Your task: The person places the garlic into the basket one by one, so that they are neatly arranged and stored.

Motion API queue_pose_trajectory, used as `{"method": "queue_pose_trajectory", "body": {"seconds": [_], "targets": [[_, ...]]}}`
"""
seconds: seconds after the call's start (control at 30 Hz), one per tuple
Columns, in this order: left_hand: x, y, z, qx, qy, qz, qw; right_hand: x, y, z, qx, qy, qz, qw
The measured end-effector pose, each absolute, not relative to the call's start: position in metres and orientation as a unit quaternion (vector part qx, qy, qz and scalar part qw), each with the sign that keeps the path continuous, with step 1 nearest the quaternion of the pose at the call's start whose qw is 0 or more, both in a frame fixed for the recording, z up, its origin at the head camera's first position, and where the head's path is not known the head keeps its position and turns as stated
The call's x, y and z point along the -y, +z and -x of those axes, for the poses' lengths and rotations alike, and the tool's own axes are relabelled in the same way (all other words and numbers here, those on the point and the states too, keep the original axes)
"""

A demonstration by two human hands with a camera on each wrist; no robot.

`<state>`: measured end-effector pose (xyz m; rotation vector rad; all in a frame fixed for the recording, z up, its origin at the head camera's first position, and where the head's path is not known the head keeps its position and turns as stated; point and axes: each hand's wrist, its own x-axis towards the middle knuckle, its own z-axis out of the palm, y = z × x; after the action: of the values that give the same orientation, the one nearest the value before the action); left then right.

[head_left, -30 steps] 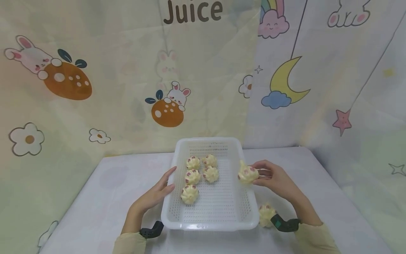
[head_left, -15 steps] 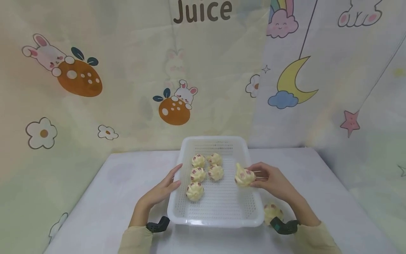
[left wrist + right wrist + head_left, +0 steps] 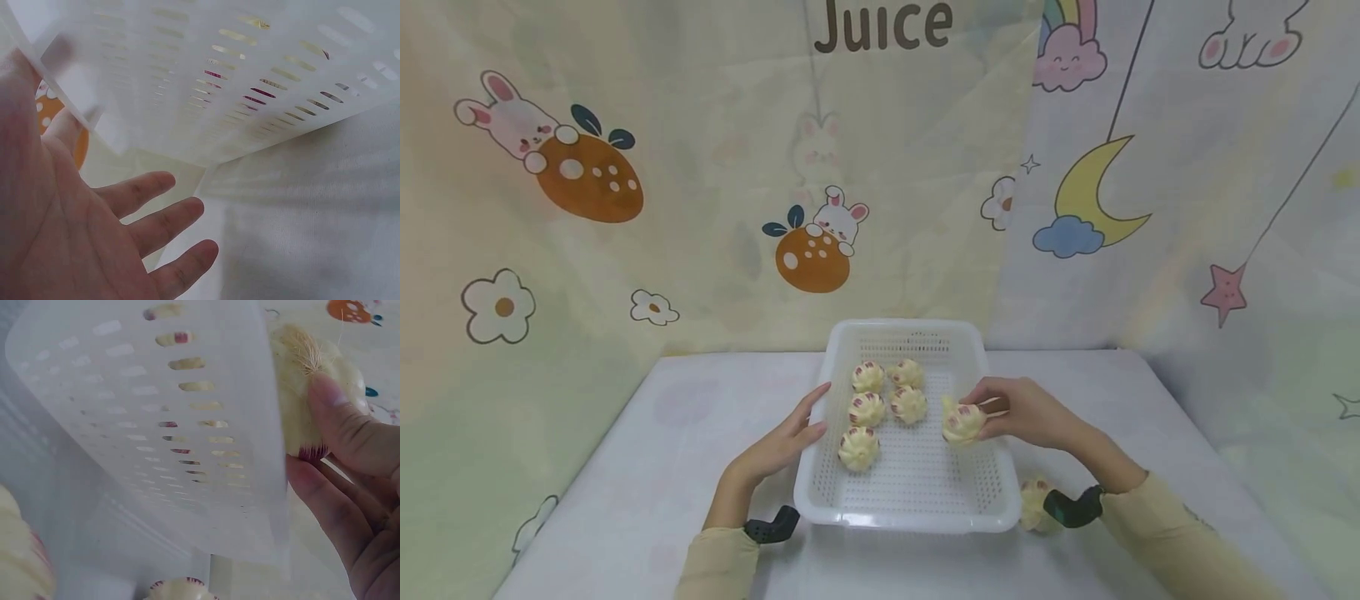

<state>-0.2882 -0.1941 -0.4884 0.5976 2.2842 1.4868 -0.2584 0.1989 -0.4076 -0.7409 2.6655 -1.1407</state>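
Note:
A white perforated basket (image 3: 917,500) sits mid-table with several cream, pink-striped buns (image 3: 868,409) inside at its far left. My right hand (image 3: 1022,410) pinches one more bun (image 3: 962,423) just over the basket's right side; the right wrist view shows that bun (image 3: 315,387) behind the basket wall (image 3: 156,425), held by my fingers (image 3: 340,434). My left hand (image 3: 786,442) rests with straight fingers against the basket's left rim; the left wrist view shows its fingers (image 3: 156,219) spread beside the basket wall (image 3: 237,81). Another bun (image 3: 1033,502) lies on the table by my right wrist.
The white table (image 3: 647,467) ends at a cartoon-print curtain (image 3: 625,208) just behind the basket. Bare tabletop lies left and right of the basket. A bun (image 3: 181,589) shows at the bottom of the right wrist view.
My right hand has carried the held bun leftward from the basket's right rim to over its inside. The left hand stays on the left rim.

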Motion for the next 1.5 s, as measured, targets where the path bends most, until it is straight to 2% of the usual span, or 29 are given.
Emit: {"method": "queue_pose_trajectory", "body": {"seconds": [0.33, 0.63, 1.27, 1.5], "targets": [[0.195, -0.489, 0.287, -0.801, 0.531, -0.211, 0.179, -0.174, -0.403, 0.286, -0.875, -0.377, 0.269, 0.139], [0.195, -0.492, 0.289, -0.795, 0.537, -0.222, 0.178, -0.164, -0.401, 0.302, -0.866, -0.422, 0.238, 0.121], [0.192, -0.487, 0.285, -0.809, 0.527, -0.198, 0.168, -0.142, -0.416, 0.312, -0.839, -0.432, 0.293, 0.153], [0.192, -0.485, 0.284, -0.810, 0.527, -0.198, 0.165, -0.139, -0.430, 0.316, -0.859, -0.364, 0.305, 0.193]]}}
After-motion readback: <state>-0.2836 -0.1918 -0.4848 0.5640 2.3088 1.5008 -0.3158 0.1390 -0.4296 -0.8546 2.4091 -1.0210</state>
